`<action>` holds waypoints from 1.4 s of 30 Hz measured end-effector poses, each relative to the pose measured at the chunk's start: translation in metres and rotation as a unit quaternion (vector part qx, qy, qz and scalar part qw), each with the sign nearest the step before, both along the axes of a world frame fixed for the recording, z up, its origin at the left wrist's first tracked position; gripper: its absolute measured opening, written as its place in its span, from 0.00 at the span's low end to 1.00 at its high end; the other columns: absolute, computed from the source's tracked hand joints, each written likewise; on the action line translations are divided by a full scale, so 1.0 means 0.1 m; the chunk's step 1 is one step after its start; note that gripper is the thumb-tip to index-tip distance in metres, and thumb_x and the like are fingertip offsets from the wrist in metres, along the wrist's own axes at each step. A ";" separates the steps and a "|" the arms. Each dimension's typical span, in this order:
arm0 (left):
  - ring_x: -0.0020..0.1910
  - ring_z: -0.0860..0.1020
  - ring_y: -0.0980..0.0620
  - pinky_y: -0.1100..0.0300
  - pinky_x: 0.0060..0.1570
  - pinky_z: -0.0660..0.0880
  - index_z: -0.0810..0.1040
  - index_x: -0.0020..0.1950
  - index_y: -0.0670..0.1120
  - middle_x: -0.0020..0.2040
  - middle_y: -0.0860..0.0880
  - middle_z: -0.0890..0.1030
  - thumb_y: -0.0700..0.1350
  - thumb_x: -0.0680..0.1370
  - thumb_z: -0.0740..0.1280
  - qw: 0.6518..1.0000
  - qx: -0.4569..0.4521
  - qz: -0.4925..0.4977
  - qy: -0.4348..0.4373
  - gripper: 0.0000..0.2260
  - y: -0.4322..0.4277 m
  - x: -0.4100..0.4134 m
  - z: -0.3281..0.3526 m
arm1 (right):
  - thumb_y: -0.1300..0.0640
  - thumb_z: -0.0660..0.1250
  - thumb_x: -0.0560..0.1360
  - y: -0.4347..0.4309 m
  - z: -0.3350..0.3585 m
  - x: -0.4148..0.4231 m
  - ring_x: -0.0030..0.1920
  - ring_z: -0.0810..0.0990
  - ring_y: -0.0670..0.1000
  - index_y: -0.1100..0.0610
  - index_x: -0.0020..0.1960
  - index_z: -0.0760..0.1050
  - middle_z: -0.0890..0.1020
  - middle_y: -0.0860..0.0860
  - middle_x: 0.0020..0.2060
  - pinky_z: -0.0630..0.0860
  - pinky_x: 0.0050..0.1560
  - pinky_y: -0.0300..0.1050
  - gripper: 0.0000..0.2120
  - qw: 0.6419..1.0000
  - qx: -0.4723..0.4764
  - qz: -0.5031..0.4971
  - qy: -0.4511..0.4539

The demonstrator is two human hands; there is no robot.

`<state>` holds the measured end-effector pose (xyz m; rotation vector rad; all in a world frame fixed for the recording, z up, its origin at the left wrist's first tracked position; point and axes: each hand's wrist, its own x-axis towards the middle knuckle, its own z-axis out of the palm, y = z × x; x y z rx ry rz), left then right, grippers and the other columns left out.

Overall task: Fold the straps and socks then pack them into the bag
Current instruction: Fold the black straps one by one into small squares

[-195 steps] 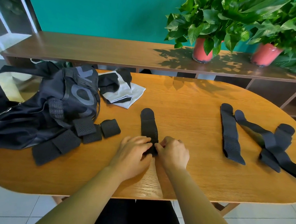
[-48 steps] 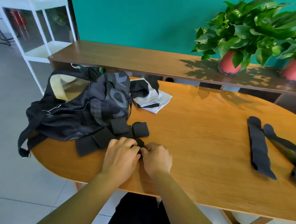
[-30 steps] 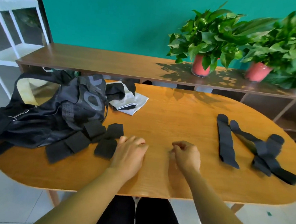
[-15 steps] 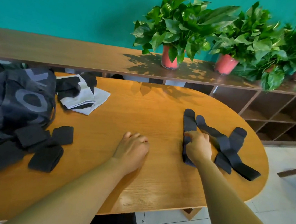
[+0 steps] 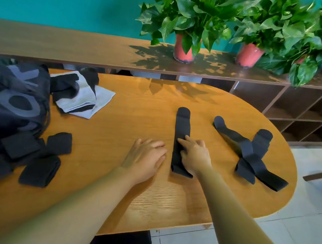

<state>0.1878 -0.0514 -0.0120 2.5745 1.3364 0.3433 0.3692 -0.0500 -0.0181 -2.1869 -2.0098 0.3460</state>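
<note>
While the right hand (image 5: 194,157) is pressing down on the long black fabric strap (image 5: 182,124) that is lying lengthwise near the middle of the oval wooden tabletop (image 5: 137,107), its fingers are lying fairly straight across the strap's nearer half, and whether the thumb is hooking the edge I cannot tell. The left hand (image 5: 146,158) is resting palm down just beside that strap, fingers together, holding nothing. The job is looking roughly half done on the folding side: several small black folded bundles (image 5: 59,143) are sitting against the dark fabric bag with large grey lettering (image 5: 9,102) at the left edge, but they are lying outside it, and the bag's inside is not showing. Two more long black straps (image 5: 251,157) are lying crossed over each other toward the right end, unfolded. The grey-and-black pile of socks (image 5: 79,95) is waiting behind the bundles, just beside the bag. So three straps are awaiting folding, the socks perhaps too, and all the packing appears to be remaining.
</note>
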 end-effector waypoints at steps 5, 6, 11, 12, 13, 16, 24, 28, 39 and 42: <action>0.69 0.65 0.52 0.53 0.62 0.58 0.73 0.69 0.52 0.71 0.54 0.69 0.48 0.83 0.55 0.999 -0.004 0.035 -0.006 0.16 -0.18 -0.47 -0.03 | 0.55 0.56 0.80 -0.07 -0.03 -0.60 0.69 0.60 0.55 0.46 0.72 0.64 0.62 0.48 0.74 0.64 0.64 0.49 0.21 0.999 0.008 0.050 -0.002; 0.69 0.65 0.52 0.53 0.61 0.59 0.73 0.69 0.52 0.70 0.54 0.70 0.48 0.83 0.55 0.999 -0.001 0.041 -0.006 0.16 -0.22 -0.57 -0.05 | 0.55 0.56 0.80 -0.09 -0.04 -0.72 0.68 0.60 0.56 0.46 0.72 0.64 0.62 0.48 0.74 0.64 0.64 0.49 0.21 0.998 0.010 0.058 -0.002; 0.67 0.68 0.51 0.52 0.61 0.63 0.74 0.68 0.53 0.68 0.55 0.72 0.48 0.83 0.57 0.998 0.009 0.061 0.002 0.15 -0.42 -1.05 -0.11 | 0.53 0.57 0.80 -0.22 -0.10 -1.19 0.68 0.61 0.56 0.46 0.72 0.65 0.63 0.49 0.74 0.64 0.63 0.51 0.20 0.996 0.029 0.083 0.001; 0.67 0.68 0.51 0.52 0.61 0.63 0.74 0.68 0.53 0.68 0.55 0.72 0.48 0.83 0.57 0.998 0.011 0.063 0.003 0.15 -0.45 -1.12 -0.12 | 0.53 0.57 0.80 -0.25 -0.10 -1.26 0.68 0.61 0.56 0.46 0.72 0.65 0.63 0.49 0.74 0.64 0.63 0.51 0.20 0.996 0.028 0.089 0.002; 0.67 0.68 0.51 0.52 0.60 0.63 0.74 0.68 0.53 0.68 0.55 0.73 0.48 0.83 0.57 0.998 0.013 0.065 0.002 0.15 -0.48 -1.20 -0.13 | 0.53 0.57 0.80 -0.28 -0.10 -1.33 0.68 0.61 0.56 0.46 0.72 0.66 0.63 0.49 0.74 0.64 0.63 0.51 0.20 0.995 0.025 0.097 0.006; 0.67 0.68 0.52 0.52 0.61 0.62 0.75 0.67 0.54 0.68 0.56 0.73 0.47 0.82 0.59 0.997 0.025 0.068 -0.015 0.14 -0.56 -1.39 -0.13 | 0.56 0.59 0.79 -0.37 -0.09 -1.42 0.67 0.61 0.55 0.48 0.72 0.67 0.64 0.50 0.73 0.64 0.65 0.51 0.21 0.991 0.040 0.109 0.071; 0.74 0.56 0.57 0.50 0.73 0.55 0.63 0.75 0.56 0.74 0.59 0.64 0.39 0.75 0.64 0.998 -0.051 0.012 -0.038 0.30 -0.72 -1.49 -0.01 | 0.72 0.56 0.72 -0.81 0.08 -1.16 0.62 0.69 0.43 0.49 0.64 0.76 0.72 0.46 0.58 0.61 0.60 0.27 0.28 0.955 0.043 0.049 0.289; 0.71 0.58 0.52 0.53 0.70 0.58 0.55 0.76 0.62 0.70 0.61 0.65 0.48 0.73 0.66 0.990 -0.125 0.043 -0.042 0.34 -0.74 -1.37 -0.08 | 0.72 0.61 0.70 -0.98 -0.03 -1.17 0.60 0.69 0.42 0.49 0.64 0.76 0.71 0.45 0.57 0.62 0.65 0.31 0.28 0.944 0.003 0.045 0.327; 0.63 0.71 0.60 0.58 0.61 0.57 0.67 0.72 0.56 0.55 0.59 0.81 0.56 0.78 0.65 0.968 -0.056 0.185 -0.161 0.24 -0.68 -1.21 -0.18 | 0.55 0.71 0.73 -0.82 -0.16 -1.30 0.51 0.78 0.46 0.49 0.57 0.79 0.79 0.46 0.48 0.77 0.55 0.47 0.13 0.931 0.068 -0.059 0.353; 0.60 0.73 0.59 0.57 0.61 0.58 0.69 0.71 0.56 0.54 0.59 0.82 0.56 0.77 0.66 0.962 -0.043 0.204 -0.174 0.22 -0.67 -1.19 -0.22 | 0.50 0.72 0.71 -0.77 -0.22 -1.35 0.47 0.79 0.44 0.47 0.52 0.80 0.81 0.48 0.45 0.78 0.52 0.50 0.10 0.934 0.081 -0.085 0.338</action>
